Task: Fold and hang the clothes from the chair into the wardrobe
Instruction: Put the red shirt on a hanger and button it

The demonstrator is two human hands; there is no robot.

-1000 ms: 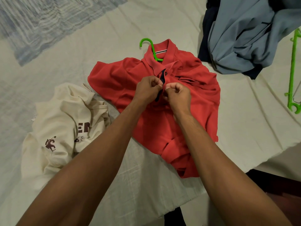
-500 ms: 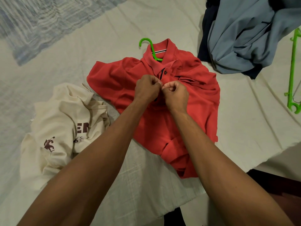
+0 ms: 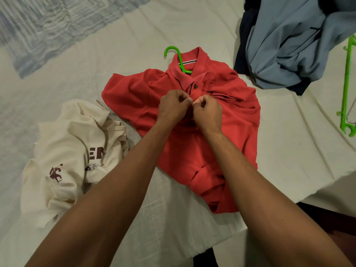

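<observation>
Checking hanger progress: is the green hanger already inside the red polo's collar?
Yes, the green hanger has its hook sticking out of the red polo collar, its arms hidden inside the shirt.

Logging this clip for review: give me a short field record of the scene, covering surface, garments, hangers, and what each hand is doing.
surface: bed sheet, off-white
main garment: red polo shirt, lying flat with a green hanger in its collar
left hand: pinches the placket
right hand: pinches the placket opposite
other garments: cream shirt to the left; blue-grey garment at the top right
spare hanger: green, at the right edge
</observation>
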